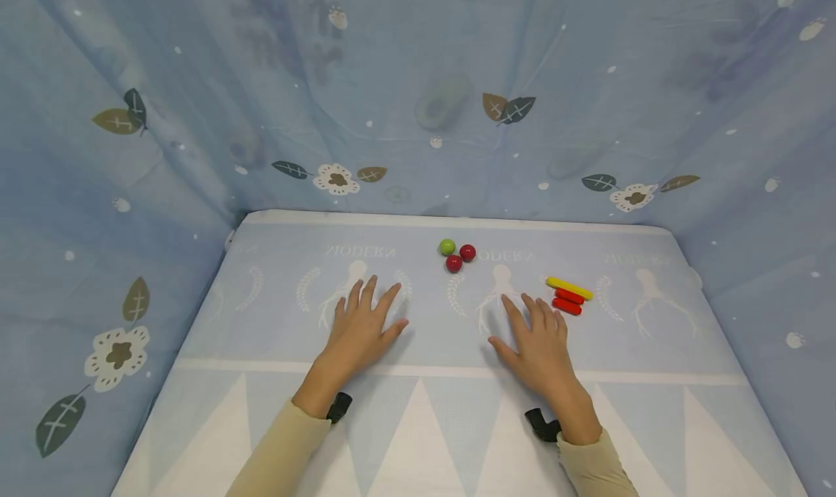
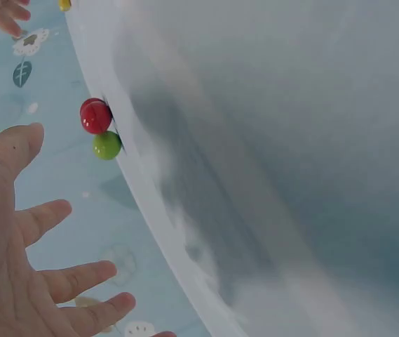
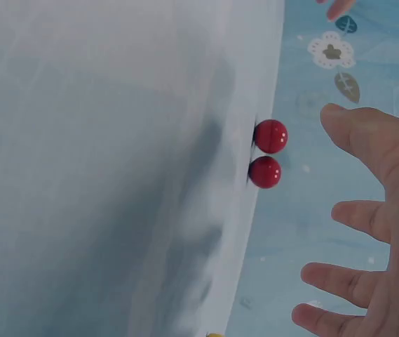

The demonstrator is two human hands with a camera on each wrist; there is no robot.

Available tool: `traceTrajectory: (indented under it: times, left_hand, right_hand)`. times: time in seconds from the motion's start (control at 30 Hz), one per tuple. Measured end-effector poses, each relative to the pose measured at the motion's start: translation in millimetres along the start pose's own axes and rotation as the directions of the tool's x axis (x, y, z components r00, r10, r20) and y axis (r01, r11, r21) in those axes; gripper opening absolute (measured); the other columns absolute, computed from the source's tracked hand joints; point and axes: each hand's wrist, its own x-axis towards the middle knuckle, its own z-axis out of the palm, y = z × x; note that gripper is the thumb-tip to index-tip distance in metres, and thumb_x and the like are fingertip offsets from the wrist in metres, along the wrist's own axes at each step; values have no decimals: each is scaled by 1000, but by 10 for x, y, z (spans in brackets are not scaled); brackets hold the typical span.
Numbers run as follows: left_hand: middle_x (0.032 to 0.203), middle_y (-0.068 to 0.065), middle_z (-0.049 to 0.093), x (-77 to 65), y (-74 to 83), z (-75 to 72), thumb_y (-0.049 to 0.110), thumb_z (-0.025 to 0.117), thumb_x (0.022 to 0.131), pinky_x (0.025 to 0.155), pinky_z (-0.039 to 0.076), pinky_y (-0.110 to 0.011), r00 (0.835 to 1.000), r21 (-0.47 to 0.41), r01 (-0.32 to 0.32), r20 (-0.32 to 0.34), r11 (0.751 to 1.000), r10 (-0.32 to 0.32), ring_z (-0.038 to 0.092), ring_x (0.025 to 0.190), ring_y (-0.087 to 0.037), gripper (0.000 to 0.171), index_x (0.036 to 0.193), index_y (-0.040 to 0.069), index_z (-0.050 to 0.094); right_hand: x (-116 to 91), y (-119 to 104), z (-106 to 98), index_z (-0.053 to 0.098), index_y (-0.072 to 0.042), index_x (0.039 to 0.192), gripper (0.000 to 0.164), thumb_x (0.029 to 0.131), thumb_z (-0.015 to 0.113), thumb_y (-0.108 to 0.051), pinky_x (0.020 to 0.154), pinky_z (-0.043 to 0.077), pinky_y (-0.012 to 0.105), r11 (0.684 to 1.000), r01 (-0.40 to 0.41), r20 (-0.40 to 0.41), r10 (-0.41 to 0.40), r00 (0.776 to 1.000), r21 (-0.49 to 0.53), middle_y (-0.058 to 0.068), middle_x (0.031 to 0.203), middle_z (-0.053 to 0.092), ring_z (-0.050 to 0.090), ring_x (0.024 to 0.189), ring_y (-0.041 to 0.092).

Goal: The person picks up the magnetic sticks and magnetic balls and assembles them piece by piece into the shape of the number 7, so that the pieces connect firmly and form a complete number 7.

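While left grip (image 1: 361, 330) is splayed, right grip (image 1: 541, 346) splayed, near sticks (image 1: 567, 306)

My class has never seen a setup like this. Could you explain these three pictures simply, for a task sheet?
There is no machine: just a person's bare left hand and right hand. The wide picture is filmed from the head, looking forward and down; the other two from each wrist. On the pale blue-and-white patterned surface lie a glossy green ball, two glossy red balls, a long yellow stick and two shorter red sticks. The balls sit together towards the far edge; the sticks lie near the right hand. Neither hand holds anything.
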Motion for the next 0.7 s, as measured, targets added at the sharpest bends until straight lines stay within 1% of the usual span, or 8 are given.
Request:
traceTrajectory:
  times: [0.1, 0.2, 0.4, 0.47, 0.57, 0.7]
  left_hand:
    - [157, -22, 29, 90, 12, 14, 58, 49, 100, 103, 31, -68, 1000, -9, -18, 5, 1000, 18, 25, 143, -45, 65, 155, 25, 38]
    - [155, -22, 31, 181, 30, 27, 56, 50, 100, 103, 33, -66, 999, -39, -34, 4, 999, 34, 27, 142, -44, 64, 154, 23, 39]
    - [151, -18, 37, 411, 76, 61, 52, 54, 100, 101, 39, -59, 999, -149, -49, 9, 988, 50, 36, 138, -38, 63, 153, 21, 41]
    - [149, -16, 40, 493, 96, 81, 50, 56, 99, 101, 41, -56, 999, -194, -42, 13, 980, 46, 40, 136, -36, 62, 152, 21, 41]
    - [147, -13, 43, 597, 136, 103, 48, 59, 99, 103, 40, -53, 999, -260, -14, 33, 966, 24, 42, 134, -33, 62, 152, 21, 41]
    - [144, -11, 46, 711, 195, 127, 48, 60, 98, 104, 40, -51, 999, -327, 19, 51, 945, -3, 43, 133, -30, 61, 151, 21, 43]
  right_hand:
    - [-17, 44, -10, 40, -13, 152, 78, 89, 73, -43, 106, 18, 69, 1000, 1, -24, 0, 1000, 23, 27, 148, 36, 28, 136, 50]
    - [-36, 86, -20, 44, -14, 150, 73, 89, 74, -39, 104, 20, 68, 999, 9, -61, -6, 998, 51, 27, 145, 39, 31, 134, 50]
    - [-48, 167, -54, 54, -14, 142, 61, 88, 77, -30, 95, 28, 69, 995, 16, -146, -2, 989, 97, 26, 136, 47, 39, 124, 49]
    - [-50, 199, -69, 56, -14, 140, 59, 87, 77, -29, 92, 30, 68, 995, 6, -168, 11, 986, 102, 25, 132, 49, 42, 121, 47]
    - [-56, 239, -100, 59, -13, 138, 55, 88, 77, -27, 87, 32, 66, 993, -12, -183, 33, 983, 114, 22, 126, 52, 44, 117, 45]
    - [-82, 308, -128, 59, -13, 138, 54, 88, 78, -24, 85, 31, 62, 988, -47, -176, 73, 982, 146, 19, 120, 52, 45, 110, 42]
